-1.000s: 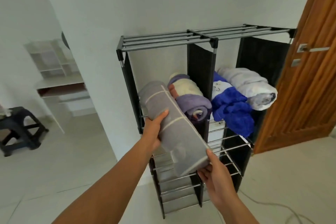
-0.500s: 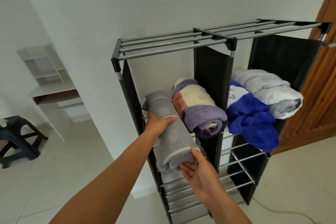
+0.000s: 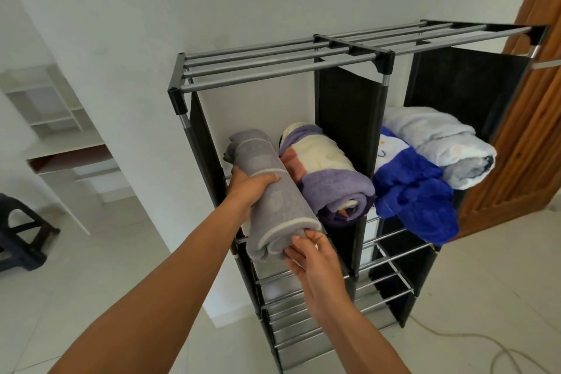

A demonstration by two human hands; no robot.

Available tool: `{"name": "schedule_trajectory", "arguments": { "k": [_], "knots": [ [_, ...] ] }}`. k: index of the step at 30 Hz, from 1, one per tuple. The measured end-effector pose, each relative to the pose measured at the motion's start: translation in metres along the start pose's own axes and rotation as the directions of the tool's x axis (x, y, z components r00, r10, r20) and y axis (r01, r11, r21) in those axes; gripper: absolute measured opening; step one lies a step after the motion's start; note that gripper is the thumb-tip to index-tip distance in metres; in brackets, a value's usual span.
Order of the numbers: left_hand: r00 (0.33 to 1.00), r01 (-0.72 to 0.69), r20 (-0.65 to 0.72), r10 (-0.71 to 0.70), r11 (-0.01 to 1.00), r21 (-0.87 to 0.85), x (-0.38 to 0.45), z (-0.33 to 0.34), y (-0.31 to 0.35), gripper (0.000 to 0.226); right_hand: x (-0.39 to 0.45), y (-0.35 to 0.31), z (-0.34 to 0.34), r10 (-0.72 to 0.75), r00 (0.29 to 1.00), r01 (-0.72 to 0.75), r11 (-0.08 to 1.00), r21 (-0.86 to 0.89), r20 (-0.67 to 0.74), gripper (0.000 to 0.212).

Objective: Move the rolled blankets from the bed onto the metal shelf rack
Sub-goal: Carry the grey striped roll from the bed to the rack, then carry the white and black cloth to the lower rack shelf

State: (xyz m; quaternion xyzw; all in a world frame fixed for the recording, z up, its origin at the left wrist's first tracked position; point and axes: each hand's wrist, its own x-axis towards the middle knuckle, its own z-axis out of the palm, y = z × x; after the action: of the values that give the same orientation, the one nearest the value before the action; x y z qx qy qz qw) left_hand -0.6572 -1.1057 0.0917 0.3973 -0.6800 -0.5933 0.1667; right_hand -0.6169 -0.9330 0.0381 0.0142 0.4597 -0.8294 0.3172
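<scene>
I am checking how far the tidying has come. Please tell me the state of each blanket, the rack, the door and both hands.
Grey rolled blanket: on left compartment shelf, front end overhanging, held.
Purple-and-cream rolled blanket: lying on the shelf beside it.
Blue rolled blanket: right compartment, loosened, drooping over the edge.
Pale white rolled blanket: right compartment, rolled.
Black metal shelf rack: upright, top tier bare.
Brown wooden door: position unclear.
Left hand: grips grey blanket.
Right hand: fingers touch its end.

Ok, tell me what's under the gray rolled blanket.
The gray rolled blanket lies on the metal shelf rack, on rods mostly hidden beneath it. Under its overhanging front end sit the right hand and bare lower tiers. The left hand grips its side.
</scene>
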Motion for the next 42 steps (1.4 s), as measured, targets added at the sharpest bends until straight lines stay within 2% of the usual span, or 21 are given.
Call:
{"name": "schedule_trajectory", "arguments": {
  "k": [2, 5, 8, 10, 12, 14, 16, 18, 20, 22, 25, 28, 31, 35, 37, 39, 42],
  "knots": [
    [1.0, 0.008, 0.026, -0.01, 0.994, 0.108, 0.005, -0.001, 0.002, 0.122, 0.007, -0.003, 0.006, 0.034, 0.999, -0.033, 0.999, -0.017, 0.042, 0.012],
    [0.996, -0.015, 0.087, -0.014, 0.944, 0.329, 0.009, 0.002, -0.006, 0.114, 0.016, 0.0, 0.01, 0.066, 0.995, -0.053, 0.986, -0.16, 0.076, 0.017],
    [0.996, -0.047, 0.084, 0.014, 0.912, 0.407, 0.004, 0.002, -0.008, 0.109, 0.019, 0.005, 0.009, 0.026, 0.998, -0.014, 0.978, -0.207, 0.056, 0.03],
    [0.993, -0.111, 0.084, 0.079, 0.854, 0.509, -0.001, 0.002, -0.005, 0.098, 0.017, 0.006, 0.007, 0.005, 0.997, 0.011, 0.978, -0.209, 0.074, 0.034],
    [0.971, -0.234, 0.096, 0.22, 0.773, 0.59, -0.013, 0.006, 0.004, 0.083, 0.013, 0.007, 0.002, -0.002, 0.997, 0.019, 0.972, -0.233, 0.074, 0.035],
    [0.886, -0.442, 0.145, 0.44, 0.709, 0.549, -0.026, 0.014, 0.013, 0.063, 0.009, 0.005, -0.008, -0.019, 1.0, 0.02, 0.974, -0.228, 0.006, 0.036],
    [0.724, -0.668, 0.203, 0.659, 0.599, 0.441, -0.039, 0.032, 0.014, 0.039, 0.001, -0.001, -0.024, -0.045, 0.99, 0.029, 0.993, -0.113, -0.135, 0.032],
    [0.574, -0.811, 0.246, 0.781, 0.502, 0.3, -0.058, 0.06, 0.011, 0.023, -0.012, -0.014, -0.044, -0.069, 0.962, 0.078, 0.997, 0.023, -0.266, 0.027],
    [0.477, -0.877, 0.341, 0.811, 0.466, 0.117, -0.084, 0.098, 0.005, 0.015, -0.028, -0.029, -0.07, -0.145, 0.914, 0.158, 0.987, 0.003, -0.379, 0.026],
    [0.417, -0.857, 0.529, 0.739, 0.513, -0.041, -0.114, 0.145, -0.002, 0.014, -0.051, -0.041, -0.104, -0.234, 0.841, 0.221, 0.972, -0.086, -0.489, 0.027],
    [0.3, -0.797, 0.822, 0.483, 0.6, -0.062, -0.162, 0.224, -0.026, 0.018, -0.108, -0.048, -0.169, -0.291, 0.667, 0.256, 0.954, -0.157, -0.686, 0.029],
    [0.083, -0.845, 0.982, 0.171, 0.534, -0.022, -0.235, 0.287, -0.058, 0.032, -0.192, -0.042, -0.236, -0.264, 0.442, 0.347, 0.932, -0.108, -0.857, 0.025],
    [-0.141, -0.868, 0.99, -0.017, 0.482, -0.115, -0.331, 0.323, -0.086, 0.037, -0.285, -0.029, -0.282, -0.214, 0.24, 0.494, 0.867, -0.071, -0.947, 0.017],
    [-0.37, -0.837, 0.928, -0.05, 0.451, -0.31, -0.469, 0.35, -0.116, 0.033, -0.404, 0.001, -0.323, -0.127, 0.019, 0.694, 0.716, -0.079, -0.992, 0.015],
    [-0.45, -0.813, 0.893, -0.03, 0.429, -0.395, -0.538, 0.359, -0.132, 0.029, -0.459, 0.023, -0.342, -0.087, -0.055, 0.732, 0.675, -0.099, -0.995, 0.014],
    [-0.504, -0.777, 0.863, -0.024, 0.45, -0.441, -0.605, 0.364, -0.152, 0.024, -0.511, 0.045, -0.362, -0.03, -0.112, 0.753, 0.649, -0.105, -0.993, 0.014],
    [-0.586, -0.744, 0.806, -0.084, 0.448, -0.495, -0.696, 0.369, -0.188, 0.02, -0.581, 0.069, -0.391, 0.074, -0.174, 0.82, 0.562, -0.102, -0.982, 0.013]
  ]
}}
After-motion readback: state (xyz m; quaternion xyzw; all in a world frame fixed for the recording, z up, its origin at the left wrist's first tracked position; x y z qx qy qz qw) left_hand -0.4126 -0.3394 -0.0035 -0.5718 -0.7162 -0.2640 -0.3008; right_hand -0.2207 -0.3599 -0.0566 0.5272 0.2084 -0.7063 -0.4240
